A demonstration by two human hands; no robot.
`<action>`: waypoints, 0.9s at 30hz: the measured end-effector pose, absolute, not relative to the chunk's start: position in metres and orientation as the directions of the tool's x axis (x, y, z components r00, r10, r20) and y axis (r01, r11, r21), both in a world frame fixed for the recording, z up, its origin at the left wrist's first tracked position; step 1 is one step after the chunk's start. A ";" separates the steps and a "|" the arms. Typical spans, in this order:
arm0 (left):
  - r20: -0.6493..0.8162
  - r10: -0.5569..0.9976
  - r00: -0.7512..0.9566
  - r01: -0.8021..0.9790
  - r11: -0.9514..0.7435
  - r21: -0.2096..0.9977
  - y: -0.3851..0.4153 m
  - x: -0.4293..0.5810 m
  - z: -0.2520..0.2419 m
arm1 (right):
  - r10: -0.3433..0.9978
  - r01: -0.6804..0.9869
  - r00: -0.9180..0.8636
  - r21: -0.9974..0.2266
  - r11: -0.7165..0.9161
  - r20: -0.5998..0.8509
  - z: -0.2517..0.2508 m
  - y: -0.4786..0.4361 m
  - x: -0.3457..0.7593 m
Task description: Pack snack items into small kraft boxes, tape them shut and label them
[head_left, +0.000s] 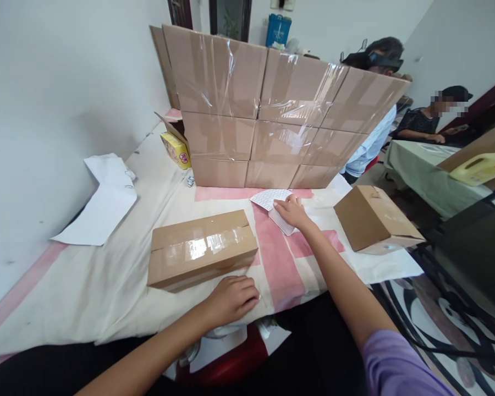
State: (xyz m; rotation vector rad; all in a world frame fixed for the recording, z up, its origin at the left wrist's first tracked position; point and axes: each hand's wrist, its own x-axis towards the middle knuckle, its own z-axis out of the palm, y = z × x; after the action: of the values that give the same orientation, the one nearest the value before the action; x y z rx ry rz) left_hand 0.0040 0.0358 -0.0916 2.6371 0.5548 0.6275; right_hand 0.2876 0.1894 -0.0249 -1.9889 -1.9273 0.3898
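Observation:
A taped cardboard box (pixel 202 248) lies on the cloth-covered table (pixel 86 286) in front of me. My left hand (pixel 231 298) rests at the table's front edge just below that box, fingers curled under, nothing visible in it. My right hand (pixel 292 212) reaches forward and presses down on a white sheet of small labels (pixel 268 198), fingers closed over its edge. A second, smaller cardboard box (pixel 373 218) sits tilted to the right of that hand.
A wall of taped cardboard panels (pixel 272 110) stands across the back of the table. A yellow packet (pixel 176 149) sits at its left end. White paper (pixel 105 203) lies at left. Two other people sit behind, near another table (pixel 421 170) with a yellow jug (pixel 480 168).

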 end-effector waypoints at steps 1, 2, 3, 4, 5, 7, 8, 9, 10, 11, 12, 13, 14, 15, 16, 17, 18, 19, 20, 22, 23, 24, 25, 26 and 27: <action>0.347 0.453 0.822 0.284 -0.852 0.440 0.036 0.004 -0.092 | 0.997 0.928 0.037 -0.373 -0.010 0.065 -0.023 0.187 0.285; 0.348 0.453 0.820 0.283 -0.851 0.442 0.036 0.004 -0.092 | 0.995 0.952 0.019 -0.306 0.011 0.093 -0.020 0.185 0.282; 0.349 0.454 0.820 0.283 -0.851 0.443 0.036 0.004 -0.093 | 0.993 0.972 -0.014 -0.231 0.042 0.121 -0.018 0.183 0.279; 0.349 0.454 0.820 0.282 -0.851 0.444 0.036 0.004 -0.093 | 0.988 0.985 -0.058 -0.152 0.080 0.142 -0.016 0.181 0.276; 0.349 0.454 0.820 0.282 -0.851 0.444 0.036 0.004 -0.093 | 0.982 0.990 -0.106 -0.080 0.120 0.155 -0.014 0.179 0.273; 0.356 0.453 0.818 0.279 -0.852 0.443 0.036 0.004 -0.094 | 0.972 0.984 -0.178 -0.002 0.181 0.155 -0.013 0.176 0.268; 0.361 0.453 0.815 0.279 -0.853 0.441 0.037 0.004 -0.094 | 0.969 0.979 -0.202 0.012 0.202 0.143 -0.013 0.175 0.266; 0.367 0.453 0.812 0.278 -0.855 0.439 0.037 0.004 -0.094 | 0.967 0.975 -0.223 0.020 0.222 0.126 -0.015 0.175 0.264; 0.372 0.452 0.811 0.278 -0.856 0.435 0.037 0.004 -0.094 | 0.965 0.971 -0.239 0.028 0.237 0.110 -0.016 0.174 0.262; 0.375 0.451 0.810 0.279 -0.858 0.431 0.037 0.004 -0.093 | 0.964 0.968 -0.250 0.037 0.247 0.095 -0.019 0.174 0.260; 0.378 0.449 0.810 0.277 -0.860 0.429 0.037 0.005 -0.093 | 0.962 0.966 -0.258 0.050 0.254 0.085 -0.021 0.173 0.258; 0.380 0.447 0.810 0.274 -0.861 0.429 0.037 0.005 -0.093 | 0.961 0.964 -0.263 0.064 0.258 0.082 -0.023 0.173 0.257; 0.382 0.444 0.810 0.270 -0.862 0.430 0.037 0.005 -0.093 | 0.961 0.963 -0.264 0.075 0.258 0.083 -0.025 0.172 0.255; 0.382 0.443 0.811 0.266 -0.861 0.433 0.037 0.005 -0.092 | 0.961 0.963 -0.263 0.080 0.257 0.085 -0.026 0.171 0.254; 0.380 0.441 0.813 0.262 -0.860 0.438 0.037 0.004 -0.092 | 0.960 0.963 -0.265 0.077 0.258 0.088 -0.026 0.169 0.253; 0.377 0.443 0.813 0.259 -0.856 0.447 0.037 0.004 -0.091 | 0.958 0.962 -0.270 0.065 0.265 0.098 -0.026 0.166 0.252; 0.371 0.450 0.812 0.257 -0.847 0.466 0.037 0.004 -0.090 | 0.954 0.961 -0.276 0.046 0.273 0.117 -0.025 0.162 0.251; 0.364 0.466 0.807 0.254 -0.830 0.497 0.037 0.003 -0.089 | 0.948 0.960 -0.280 0.020 0.280 0.150 -0.023 0.156 0.249; 0.360 0.486 0.796 0.244 -0.803 0.544 0.038 0.003 -0.088 | 0.939 0.957 -0.282 -0.012 0.290 0.197 -0.021 0.149 0.248; 0.362 0.545 0.757 0.185 -0.709 0.680 0.037 0.002 -0.086 | 0.905 0.934 -0.300 -0.098 0.342 0.303 -0.016 0.131 0.244; 0.363 0.596 0.717 0.138 -0.631 0.763 0.037 0.001 -0.085 | 0.880 0.904 -0.324 -0.161 0.397 0.348 -0.014 0.121 0.242; 0.356 0.660 0.662 0.085 -0.538 0.838 0.036 0.000 -0.084 | 0.843 0.852 -0.361 -0.226 0.472 0.398 -0.012 0.110 0.240; 0.338 0.727 0.598 0.035 -0.445 0.895 0.035 -0.001 -0.082 | 0.792 0.781 -0.404 -0.279 0.559 0.457 -0.010 0.101 0.237; 0.309 0.786 0.536 -0.003 -0.364 0.932 0.033 -0.002 -0.081 | 0.726 0.694 -0.445 -0.311 0.650 0.524 -0.008 0.092 0.234; 0.275 0.831 0.484 -0.022 -0.302 0.953 0.032 -0.003 -0.079 | 0.651 0.603 -0.478 -0.318 0.731 0.590 -0.007 0.083 0.230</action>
State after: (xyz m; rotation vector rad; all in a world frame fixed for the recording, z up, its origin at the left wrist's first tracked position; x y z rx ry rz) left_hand -0.0032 0.0318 -0.0789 1.6631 0.7028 0.9993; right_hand 0.2305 0.0833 -0.0065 -0.9417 -2.2166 0.0853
